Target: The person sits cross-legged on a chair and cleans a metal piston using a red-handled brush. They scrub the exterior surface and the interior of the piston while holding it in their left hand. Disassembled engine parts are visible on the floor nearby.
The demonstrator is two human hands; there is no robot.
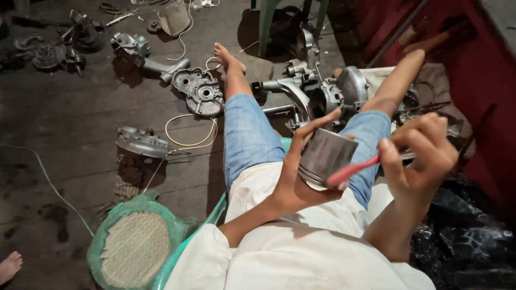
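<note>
I sit on a low green stool with my legs stretched out over a dark wooden floor. My left hand point(301, 172) grips a grey metal piston point(325, 156), holding it upright over my lap. My right hand point(416, 156) holds a red-handled toothbrush point(352, 171), its handle lying against the piston's lower edge. Just beyond the piston, between my knees, stands an engine block point(322, 91) of bare metal.
Engine covers and casings point(200, 90) lie scattered on the floor at the left, with a yellow cord point(188, 131) looped among them. A green basin point(137, 244) holding a woven mat sits at lower left. Black plastic point(465, 236) lies at right. Another person's toes point(8, 266) show at the left edge.
</note>
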